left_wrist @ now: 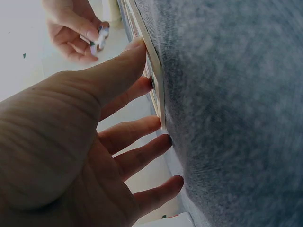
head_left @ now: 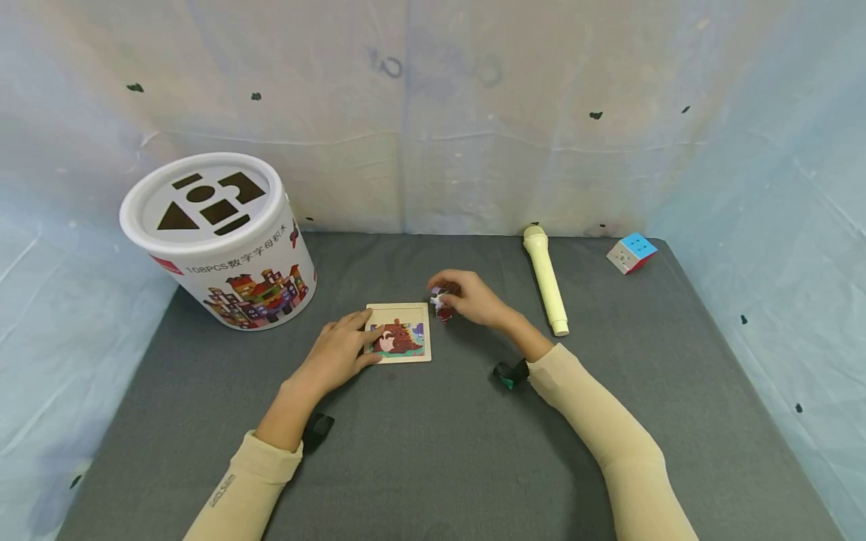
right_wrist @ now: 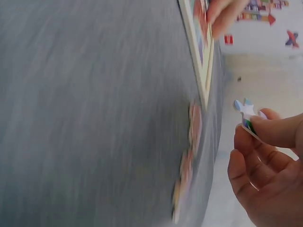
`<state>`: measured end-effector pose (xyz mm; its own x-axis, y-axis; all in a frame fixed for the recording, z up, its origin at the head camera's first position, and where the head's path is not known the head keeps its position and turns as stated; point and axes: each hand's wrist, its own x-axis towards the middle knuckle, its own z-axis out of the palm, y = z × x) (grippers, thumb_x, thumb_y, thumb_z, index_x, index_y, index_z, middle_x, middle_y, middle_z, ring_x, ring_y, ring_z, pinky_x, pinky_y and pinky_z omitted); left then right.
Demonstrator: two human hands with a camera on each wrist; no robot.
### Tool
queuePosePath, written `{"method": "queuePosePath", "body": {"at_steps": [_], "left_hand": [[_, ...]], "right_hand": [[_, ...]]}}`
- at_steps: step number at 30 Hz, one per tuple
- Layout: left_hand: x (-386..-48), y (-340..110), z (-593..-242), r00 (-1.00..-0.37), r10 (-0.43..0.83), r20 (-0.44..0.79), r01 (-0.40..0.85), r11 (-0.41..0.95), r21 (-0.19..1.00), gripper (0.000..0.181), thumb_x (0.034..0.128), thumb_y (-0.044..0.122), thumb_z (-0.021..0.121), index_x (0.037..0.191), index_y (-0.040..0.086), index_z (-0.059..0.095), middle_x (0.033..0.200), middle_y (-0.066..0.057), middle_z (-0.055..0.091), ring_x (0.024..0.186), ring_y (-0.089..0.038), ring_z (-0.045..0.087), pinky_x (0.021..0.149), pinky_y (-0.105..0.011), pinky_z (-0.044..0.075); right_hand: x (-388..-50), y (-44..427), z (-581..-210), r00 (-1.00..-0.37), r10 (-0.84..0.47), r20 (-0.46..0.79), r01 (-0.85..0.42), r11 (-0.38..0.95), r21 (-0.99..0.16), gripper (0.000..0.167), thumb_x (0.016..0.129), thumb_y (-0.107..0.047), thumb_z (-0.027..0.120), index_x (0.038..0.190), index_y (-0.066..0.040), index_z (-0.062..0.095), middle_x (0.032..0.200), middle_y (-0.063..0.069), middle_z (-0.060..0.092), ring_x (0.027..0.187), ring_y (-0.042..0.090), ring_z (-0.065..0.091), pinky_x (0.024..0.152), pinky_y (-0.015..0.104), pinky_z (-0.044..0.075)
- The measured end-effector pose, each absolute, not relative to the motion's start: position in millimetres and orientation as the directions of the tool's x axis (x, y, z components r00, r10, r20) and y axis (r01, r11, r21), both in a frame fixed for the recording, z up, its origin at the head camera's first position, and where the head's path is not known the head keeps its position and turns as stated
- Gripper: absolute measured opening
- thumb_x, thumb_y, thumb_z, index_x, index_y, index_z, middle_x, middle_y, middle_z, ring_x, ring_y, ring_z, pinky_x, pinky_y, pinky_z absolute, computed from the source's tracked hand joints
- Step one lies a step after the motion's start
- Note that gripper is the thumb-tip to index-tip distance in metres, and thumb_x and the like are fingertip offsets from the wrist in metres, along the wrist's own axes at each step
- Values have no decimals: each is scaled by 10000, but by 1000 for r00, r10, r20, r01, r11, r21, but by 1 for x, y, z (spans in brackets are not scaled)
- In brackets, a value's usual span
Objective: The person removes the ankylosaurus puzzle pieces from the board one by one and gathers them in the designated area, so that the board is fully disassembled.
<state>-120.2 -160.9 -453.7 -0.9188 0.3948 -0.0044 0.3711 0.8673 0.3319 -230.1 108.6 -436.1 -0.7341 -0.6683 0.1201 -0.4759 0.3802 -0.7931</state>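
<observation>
A small wooden jigsaw tray [head_left: 395, 306] lies flat on the table, with a partly filled picture of a brown animal in its lower part. My left hand [head_left: 336, 350] rests on the tray's left side, its fingers spread and fairly straight. In the left wrist view the thumb touches the tray's edge. Just right of the tray, my right hand [head_left: 476, 299] pinches a jigsaw piece [right_wrist: 247, 112] between thumb and fingers, held off the table. Loose jigsaw pieces [right_wrist: 194, 127] lie beneath that hand, blurred in the right wrist view and mostly hidden from the head view.
A big white block bucket [head_left: 237, 263] with shape holes in its lid stands at the back left. Behind the right hand lies a pale yellow microphone-shaped stick [head_left: 546, 282]. A colored puzzle cube [head_left: 632, 253] sits at the back right corner of the grey table [head_left: 419, 451].
</observation>
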Motion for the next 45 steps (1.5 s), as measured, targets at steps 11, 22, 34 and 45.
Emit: {"method": "queuePosePath", "body": {"at_steps": [11,22,34,45], "left_hand": [[-120,-162,-455,-915,402,22,386,860,333,525,891,307,762,1345,72,645,1518,-236,413,1386,-422,393,1024,-678,352],[-120,-163,-456,-918,397,15,380,865,328,549,891,316,760,1368,80,627,1526,-231,404,1393,-414,386,1032,-676,348],[-121,-163,-456,-916,401,14,383,863,331,554,891,318,758,1377,89,620,1531,-232,397,1389,-419,389,1028,-681,347],[-121,-163,-456,-912,409,17,390,855,342,553,890,308,761,1376,84,620,1527,-236,400,1386,-425,390,1025,-685,347]], "right_hand": [[-237,172,-432,-773,-633,27,-459,529,-714,244,932,101,598,1167,79,657,1155,214,668,1078,342,633,887,484,507],[-234,189,-437,-763,-647,8,-460,534,-709,242,912,135,601,1133,73,679,1138,222,677,1098,370,639,912,503,513],[-231,189,-443,-800,-599,35,-475,595,-649,233,895,90,665,1123,56,692,1049,177,698,896,278,645,766,427,516],[-228,189,-447,-790,-608,86,-530,606,-593,267,846,38,759,1107,54,705,961,157,648,737,192,544,643,327,450]]}}
